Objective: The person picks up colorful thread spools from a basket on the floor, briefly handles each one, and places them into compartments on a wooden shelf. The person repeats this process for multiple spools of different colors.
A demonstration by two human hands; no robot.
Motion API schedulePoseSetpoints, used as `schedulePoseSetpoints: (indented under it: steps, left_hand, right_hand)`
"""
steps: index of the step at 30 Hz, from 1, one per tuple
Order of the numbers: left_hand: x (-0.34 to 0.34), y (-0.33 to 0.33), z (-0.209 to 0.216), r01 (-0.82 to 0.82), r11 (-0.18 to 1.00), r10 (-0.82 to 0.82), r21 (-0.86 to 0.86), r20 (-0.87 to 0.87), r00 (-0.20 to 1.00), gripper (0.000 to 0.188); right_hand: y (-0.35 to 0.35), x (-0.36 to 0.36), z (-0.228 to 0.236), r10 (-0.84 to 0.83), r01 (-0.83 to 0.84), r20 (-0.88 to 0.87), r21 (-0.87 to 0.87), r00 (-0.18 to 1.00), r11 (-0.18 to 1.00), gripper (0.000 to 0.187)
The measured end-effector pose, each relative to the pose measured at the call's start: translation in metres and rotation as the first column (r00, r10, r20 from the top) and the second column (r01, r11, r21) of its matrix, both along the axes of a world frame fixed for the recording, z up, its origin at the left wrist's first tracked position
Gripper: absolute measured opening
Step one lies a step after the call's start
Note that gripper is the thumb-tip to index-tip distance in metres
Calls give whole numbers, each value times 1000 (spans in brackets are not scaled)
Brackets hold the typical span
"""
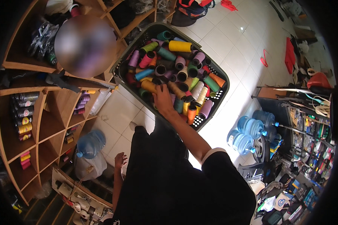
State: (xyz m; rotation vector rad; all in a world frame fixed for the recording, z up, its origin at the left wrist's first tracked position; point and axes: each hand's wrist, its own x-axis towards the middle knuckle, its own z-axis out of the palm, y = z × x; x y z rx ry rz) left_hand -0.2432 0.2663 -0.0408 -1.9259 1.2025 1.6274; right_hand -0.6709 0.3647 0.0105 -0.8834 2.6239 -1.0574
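Note:
A dark green plastic basket (222,92), crammed with cones of thread in many colours, stands on the floor in front of me. My right hand (163,99) reaches into its near side, thumb and fingers closing at the end of a golden-yellow thread cone (148,86). Beside those fingers lies a brown thread cone (175,90); the fingertips are partly hidden among the cones. At my left side hangs my left hand (120,160), with nothing in it and its fingers loosely apart.
Wooden shelving (43,123) with thread cones lines the left. A blue water bottle (91,144) stands near it, by a white plastic bag (90,167). Several more water bottles (251,127) sit at the right beside a cluttered rack (311,131). Red items lie on the tiled floor (229,41).

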Motion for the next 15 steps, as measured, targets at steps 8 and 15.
schedulePoseSetpoints:
  steps: [8,15]
  left_hand:
    - [-6,-20,-1,56,998,-56,14,19,998,38]
    - [16,-29,-34,213,972,-210,101,-38,977,40]
  right_hand:
    - [39,15,19,-82,68,-65,-189,994,980,37]
    - [122,13,37,-454,449,-274,-86,848,890,55]
